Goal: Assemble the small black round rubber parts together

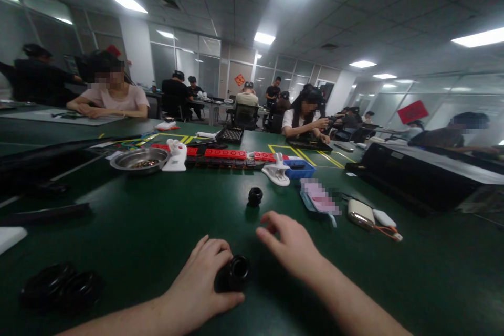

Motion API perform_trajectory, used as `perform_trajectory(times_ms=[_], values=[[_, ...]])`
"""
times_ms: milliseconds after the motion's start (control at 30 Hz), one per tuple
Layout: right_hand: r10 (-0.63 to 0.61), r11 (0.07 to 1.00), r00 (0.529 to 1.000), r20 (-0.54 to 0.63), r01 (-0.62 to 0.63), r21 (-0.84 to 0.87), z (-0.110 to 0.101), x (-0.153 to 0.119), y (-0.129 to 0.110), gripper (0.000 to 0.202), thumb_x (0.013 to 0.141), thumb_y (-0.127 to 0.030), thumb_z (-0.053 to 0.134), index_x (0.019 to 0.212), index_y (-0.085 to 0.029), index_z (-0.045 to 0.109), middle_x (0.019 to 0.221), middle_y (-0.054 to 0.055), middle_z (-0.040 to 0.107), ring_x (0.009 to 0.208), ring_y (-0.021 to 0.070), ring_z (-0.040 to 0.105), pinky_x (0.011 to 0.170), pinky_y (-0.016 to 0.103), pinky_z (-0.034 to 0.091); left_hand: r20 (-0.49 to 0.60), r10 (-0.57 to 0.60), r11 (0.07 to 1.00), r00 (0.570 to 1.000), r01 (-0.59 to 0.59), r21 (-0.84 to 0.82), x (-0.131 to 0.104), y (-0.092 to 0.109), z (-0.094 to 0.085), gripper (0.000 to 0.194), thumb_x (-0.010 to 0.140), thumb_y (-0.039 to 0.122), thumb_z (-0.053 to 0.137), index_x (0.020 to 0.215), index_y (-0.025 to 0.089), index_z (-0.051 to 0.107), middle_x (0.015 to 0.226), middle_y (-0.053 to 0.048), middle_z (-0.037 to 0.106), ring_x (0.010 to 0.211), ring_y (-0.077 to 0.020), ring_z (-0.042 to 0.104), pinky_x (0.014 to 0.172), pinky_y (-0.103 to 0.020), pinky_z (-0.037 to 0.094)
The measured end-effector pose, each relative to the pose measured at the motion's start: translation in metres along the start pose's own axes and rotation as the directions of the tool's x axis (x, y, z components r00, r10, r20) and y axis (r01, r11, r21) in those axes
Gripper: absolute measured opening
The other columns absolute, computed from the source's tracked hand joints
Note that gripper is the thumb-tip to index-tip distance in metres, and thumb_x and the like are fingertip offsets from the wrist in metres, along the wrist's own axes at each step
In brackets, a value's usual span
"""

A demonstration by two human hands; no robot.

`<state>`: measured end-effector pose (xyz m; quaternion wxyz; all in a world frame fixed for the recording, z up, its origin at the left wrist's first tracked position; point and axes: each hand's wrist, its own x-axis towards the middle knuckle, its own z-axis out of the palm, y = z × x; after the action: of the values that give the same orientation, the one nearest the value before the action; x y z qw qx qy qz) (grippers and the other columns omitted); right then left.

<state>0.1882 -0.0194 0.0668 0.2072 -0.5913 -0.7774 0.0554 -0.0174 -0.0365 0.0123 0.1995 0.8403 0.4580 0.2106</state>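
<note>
My left hand (205, 278) is wrapped round a black hollow cylindrical part (238, 269) on the green table (165, 220), its round opening facing up toward me. To the right of it, my right hand (289, 239) hovers with thumb and fingers apart, holding nothing. Just beyond its fingertips stands a smaller black ribbed part (255, 197), untouched. At the lower left lie black ring-shaped parts (81, 290), close together and away from both hands.
Farther back are a metal bowl (139, 160) of small pieces, a red strip (224, 153) between white clamps, and a blue tray (300, 169). A pink item (319, 198) and a power bank (361, 214) lie right. People sit across the table.
</note>
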Motion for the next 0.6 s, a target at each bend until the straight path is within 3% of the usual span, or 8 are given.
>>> perform_trajectory(times_ms=[67, 133, 267, 333, 367, 433, 533, 600], values=[[-0.17, 0.985, 0.981, 0.089, 0.173, -0.025, 0.013, -0.015, -0.028, 0.043, 0.069, -0.058, 0.057, 0.09, -0.02, 0.059, 0.074, 0.004, 0.062, 0.068, 0.0217, 0.057, 0.057, 0.028, 0.04, -0.006, 0.011, 1.0, 1.0, -0.01, 0.019, 0.0, -0.002, 0.002, 0.035, 0.058, 0.045, 0.07, 0.084, 0.023, 0.061, 0.095, -0.002, 0.055, 0.094, -0.0261, 0.051, 0.101, -0.05, 0.022], [-0.249, 0.964, 0.957, 0.147, 0.26, -0.064, 0.02, -0.024, -0.043, 0.049, 0.062, -0.062, 0.061, 0.084, -0.019, 0.059, 0.074, 0.006, 0.061, 0.071, 0.0251, 0.055, 0.06, 0.033, 0.041, 0.01, 0.013, 0.999, 1.0, -0.013, 0.029, 0.0, -0.003, 0.003, 0.034, 0.058, 0.04, 0.068, 0.086, 0.023, 0.06, 0.094, -0.002, 0.055, 0.093, -0.0254, 0.051, 0.101, -0.049, 0.022], [-0.38, 0.924, 0.894, 0.237, 0.379, 0.05, 0.015, -0.028, -0.046, 0.029, 0.07, -0.029, 0.057, 0.097, -0.018, 0.055, 0.088, 0.006, 0.061, 0.08, 0.0237, 0.054, 0.07, 0.034, 0.042, 0.026, 0.004, 1.0, 1.0, -0.004, 0.019, 0.001, -0.004, 0.003, 0.035, 0.057, 0.031, 0.066, 0.091, 0.025, 0.06, 0.095, -0.002, 0.055, 0.096, -0.0251, 0.05, 0.102, -0.049, 0.019], [-0.47, 0.879, 0.854, 0.224, 0.431, 0.202, 0.008, -0.027, -0.042, 0.042, 0.066, -0.018, 0.054, 0.108, -0.019, 0.049, 0.103, 0.005, 0.057, 0.091, 0.0214, 0.052, 0.081, 0.032, 0.04, 0.017, 0.006, 1.0, 1.0, -0.006, 0.006, 0.001, -0.002, 0.002, 0.034, 0.058, 0.037, 0.067, 0.089, 0.026, 0.06, 0.097, -0.002, 0.055, 0.097, -0.0262, 0.049, 0.102, -0.05, 0.019], [-0.484, 0.865, 0.854, 0.191, 0.434, 0.253, 0.006, -0.026, -0.039, 0.048, 0.065, -0.017, 0.054, 0.113, -0.019, 0.045, 0.11, 0.005, 0.054, 0.097, 0.0209, 0.049, 0.086, 0.032, 0.038, 0.013, 0.008, 1.0, 1.0, -0.008, 0.001, 0.001, -0.002, 0.001, 0.034, 0.058, 0.04, 0.068, 0.088, 0.025, 0.061, 0.097, -0.002, 0.055, 0.097, -0.0267, 0.049, 0.101, -0.05, 0.019], [-0.43, 0.881, 0.896, 0.112, 0.389, 0.269, 0.007, -0.025, -0.036, 0.051, 0.067, -0.024, 0.058, 0.115, -0.018, 0.043, 0.114, 0.007, 0.05, 0.102, 0.0224, 0.046, 0.089, 0.035, 0.035, 0.012, 0.01, 1.0, 1.0, -0.01, -0.004, 0.001, 0.0, 0.0, 0.033, 0.059, 0.043, 0.067, 0.086, 0.024, 0.061, 0.097, -0.003, 0.055, 0.097, -0.0268, 0.049, 0.101, -0.051, 0.019], [-0.315, 0.935, 0.946, 0.077, 0.295, 0.195, 0.018, -0.025, -0.034, 0.043, 0.067, -0.042, 0.063, 0.1, -0.018, 0.052, 0.1, 0.008, 0.055, 0.091, 0.025, 0.048, 0.081, 0.038, 0.038, 0.017, -0.001, 1.0, 1.0, 0.001, -0.005, 0.002, 0.001, 0.0, 0.031, 0.06, 0.04, 0.067, 0.085, 0.024, 0.061, 0.095, -0.002, 0.055, 0.095, -0.0255, 0.05, 0.101, -0.049, 0.02], [-0.331, 0.932, 0.938, 0.108, 0.306, 0.195, 0.023, -0.025, -0.036, 0.03, 0.069, -0.037, 0.061, 0.091, -0.019, 0.054, 0.09, 0.006, 0.057, 0.085, 0.0238, 0.049, 0.078, 0.038, 0.038, 0.018, -0.01, 1.0, 1.0, 0.011, -0.009, 0.001, 0.002, 0.0, 0.03, 0.06, 0.035, 0.067, 0.087, 0.025, 0.06, 0.095, -0.002, 0.055, 0.095, -0.0251, 0.05, 0.102, -0.049, 0.02]])
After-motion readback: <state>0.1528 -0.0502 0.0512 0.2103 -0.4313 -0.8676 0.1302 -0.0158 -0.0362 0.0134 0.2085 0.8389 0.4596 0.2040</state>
